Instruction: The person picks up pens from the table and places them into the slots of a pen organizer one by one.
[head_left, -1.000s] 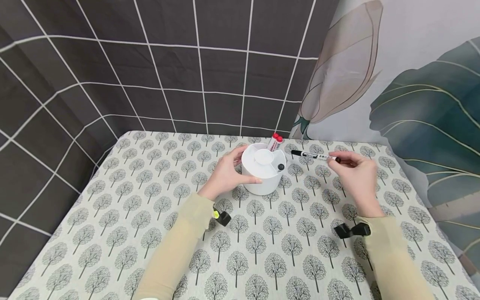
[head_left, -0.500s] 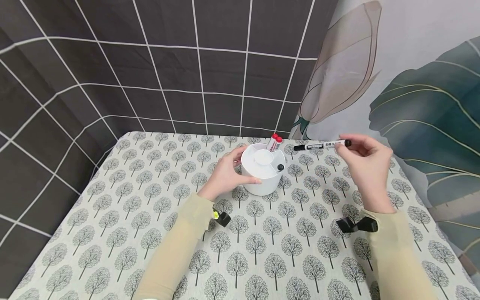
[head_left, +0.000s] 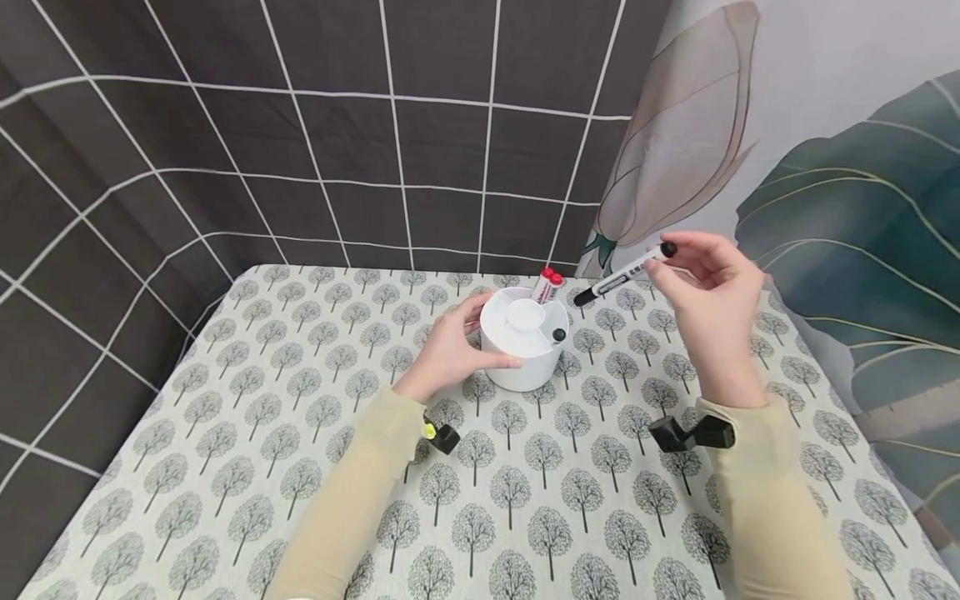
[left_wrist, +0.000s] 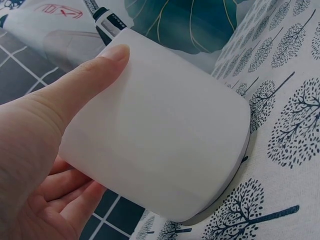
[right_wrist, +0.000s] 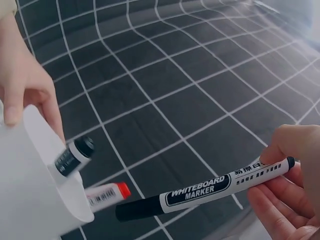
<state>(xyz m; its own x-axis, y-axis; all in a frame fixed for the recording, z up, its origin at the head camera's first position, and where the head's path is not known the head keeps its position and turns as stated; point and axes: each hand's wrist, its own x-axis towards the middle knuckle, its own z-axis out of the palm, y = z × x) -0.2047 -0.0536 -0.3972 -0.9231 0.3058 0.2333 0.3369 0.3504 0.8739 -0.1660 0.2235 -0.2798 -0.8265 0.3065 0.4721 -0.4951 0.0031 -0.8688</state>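
Observation:
A white round pen holder (head_left: 517,367) with compartments stands on the patterned tablecloth. My left hand (head_left: 453,346) grips it from the left, thumb across its front wall and fingers behind. Two red-ended markers (head_left: 547,285) stick up from its back compartment, and a black-ended marker (head_left: 558,335) sits in the right one. In the right wrist view, a whiteboard marker (right_wrist: 200,192) is pinched near its end between the thumb and fingers of my right hand (right_wrist: 290,185). The head view shows this marker in the air right of the holder, tilted with its black cap lower, toward the holder.
A tablecloth (head_left: 510,492) printed with trees covers the table. Behind it hangs a dark cloth (head_left: 337,133) with a white grid, and a leaf-patterned curtain (head_left: 847,208) is at the right. Black wrist cameras (head_left: 693,433) sit on both sleeves.
My right hand first lifts and shifts right with the whiteboard marker, then comes back left and higher. The marker goes from nearly level to tilted, cap down. My left hand stays on the pen holder.

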